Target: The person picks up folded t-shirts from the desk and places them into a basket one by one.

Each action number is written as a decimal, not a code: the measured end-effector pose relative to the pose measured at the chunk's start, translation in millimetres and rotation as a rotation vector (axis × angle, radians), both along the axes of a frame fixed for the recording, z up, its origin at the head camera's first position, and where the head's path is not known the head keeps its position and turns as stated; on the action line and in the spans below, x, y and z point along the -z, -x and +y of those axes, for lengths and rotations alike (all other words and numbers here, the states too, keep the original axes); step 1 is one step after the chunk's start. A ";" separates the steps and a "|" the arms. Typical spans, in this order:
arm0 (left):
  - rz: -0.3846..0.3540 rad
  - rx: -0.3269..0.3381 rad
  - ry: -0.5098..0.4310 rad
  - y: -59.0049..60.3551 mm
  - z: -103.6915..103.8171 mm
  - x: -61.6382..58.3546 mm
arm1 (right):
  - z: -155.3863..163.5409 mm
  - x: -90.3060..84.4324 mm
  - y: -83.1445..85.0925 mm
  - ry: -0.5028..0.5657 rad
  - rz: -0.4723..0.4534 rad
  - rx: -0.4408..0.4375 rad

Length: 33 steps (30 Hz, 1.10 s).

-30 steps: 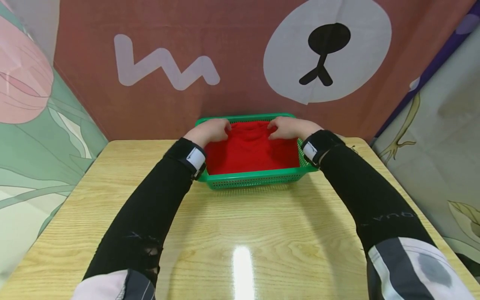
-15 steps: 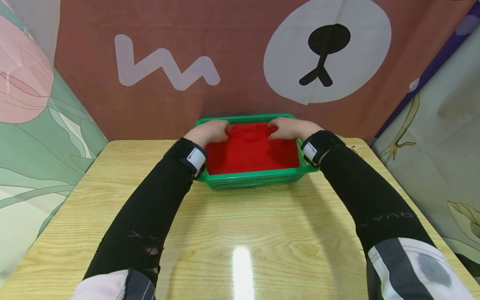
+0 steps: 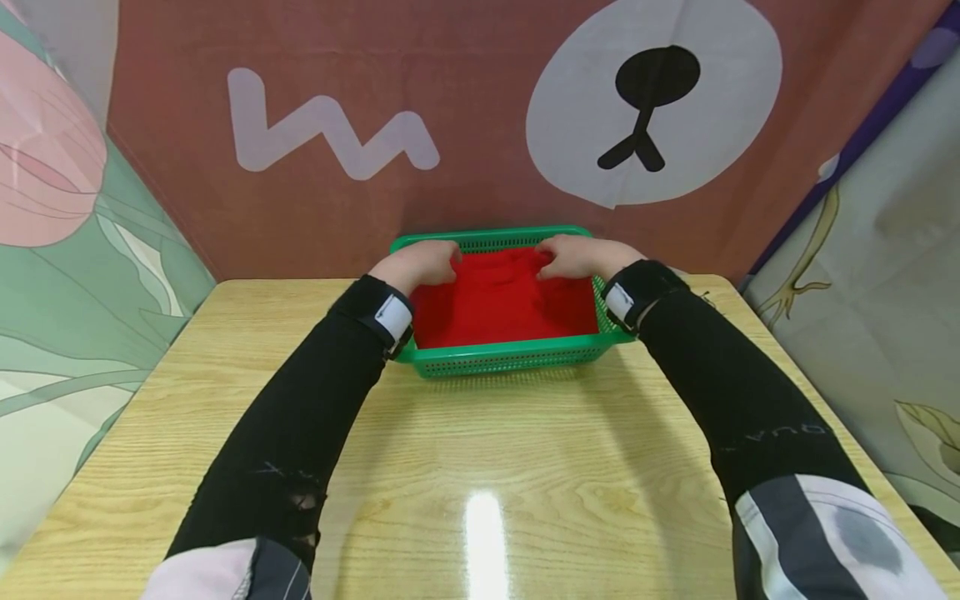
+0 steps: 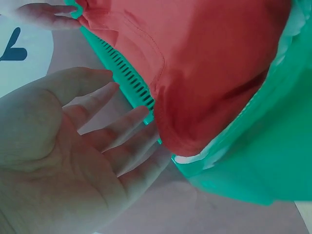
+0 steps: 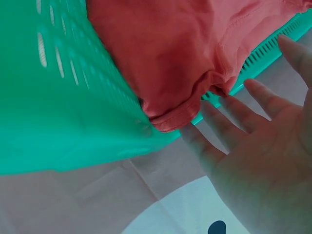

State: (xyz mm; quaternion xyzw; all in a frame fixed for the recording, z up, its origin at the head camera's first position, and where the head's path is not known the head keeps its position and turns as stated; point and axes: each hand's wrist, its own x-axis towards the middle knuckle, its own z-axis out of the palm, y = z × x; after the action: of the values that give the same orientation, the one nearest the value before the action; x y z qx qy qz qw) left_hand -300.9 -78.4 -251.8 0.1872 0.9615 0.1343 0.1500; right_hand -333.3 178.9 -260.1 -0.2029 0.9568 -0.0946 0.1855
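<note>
A green perforated basket (image 3: 510, 358) stands at the far middle of the wooden table, holding a red cloth (image 3: 502, 304). Both hands reach over it to its far end. My left hand (image 3: 420, 262) rests at the far left corner and my right hand (image 3: 577, 256) at the far right corner. In the left wrist view my left hand (image 4: 122, 131) lies palm open, its straight fingers touching the folded edge of the red cloth (image 4: 214, 68) by the basket (image 4: 273, 161) rim. In the right wrist view my right hand (image 5: 219, 122) likewise has straight fingers against the red cloth (image 5: 170, 53) hem at the basket (image 5: 58, 97) wall.
The wooden table (image 3: 487, 467) stretches from the basket to its near edge. A brown backdrop with a bear face (image 3: 652, 100) hangs right behind the basket. Patterned cloth walls close in on the left (image 3: 67, 275) and right (image 3: 885, 275).
The far edge of the red cloth between the hands lies a little flatter than before. Both hands and the basket have hardly moved.
</note>
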 end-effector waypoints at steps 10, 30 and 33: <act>-0.017 0.010 0.007 -0.7 0.5 -2.2 | -1.7 -1.8 1.0 -0.015 0.003 0.004; 0.010 -0.008 0.019 -2.2 2.3 -2.3 | -2.7 0.4 -1.0 -0.028 -0.002 -0.001; 0.033 -0.002 0.014 -2.3 3.5 -3.2 | -3.0 -0.3 -0.9 -0.026 -0.001 0.000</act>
State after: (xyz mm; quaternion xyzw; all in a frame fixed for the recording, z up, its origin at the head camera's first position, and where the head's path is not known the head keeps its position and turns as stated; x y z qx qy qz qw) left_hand -298.6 -74.9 -248.6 0.1875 0.9649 0.1247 0.1354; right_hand -332.3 175.9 -259.8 -0.2003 0.9579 -0.0822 0.1886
